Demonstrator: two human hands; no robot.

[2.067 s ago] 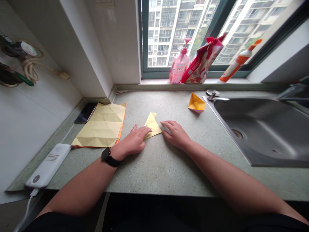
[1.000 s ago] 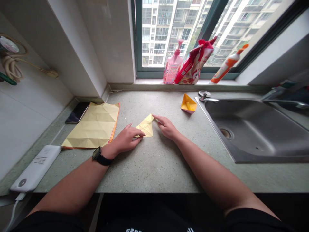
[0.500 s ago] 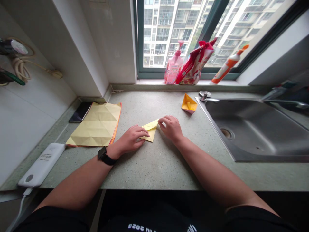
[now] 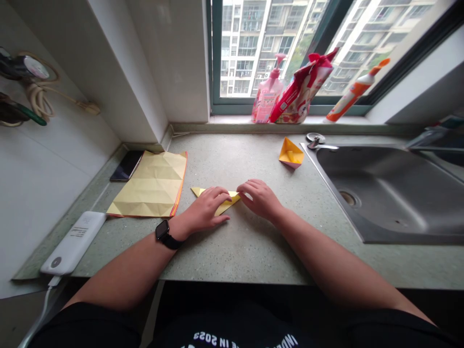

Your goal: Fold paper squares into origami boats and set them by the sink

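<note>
A small folded yellow paper [image 4: 225, 202] lies flat on the grey-green countertop [image 4: 246, 241] in front of me. My left hand [image 4: 203, 211], with a black watch on the wrist, rests flat on its left part and covers most of it. My right hand [image 4: 261, 197] presses its fingertips on the paper's right tip. Both hands have their fingers stretched out on the paper.
A creased yellow sheet stack [image 4: 152, 184] lies at the left, a dark phone [image 4: 126, 166] behind it, a white power bank [image 4: 74, 243] at the near left edge. A folded orange paper boat [image 4: 290, 153] sits by the steel sink [image 4: 391, 193]. Bottles and a red bag [image 4: 300, 92] stand on the windowsill.
The yellow paper has been turned and flattened: its raised point is now folded down. My left hand has slid further over it and my right hand presses its right tip.
</note>
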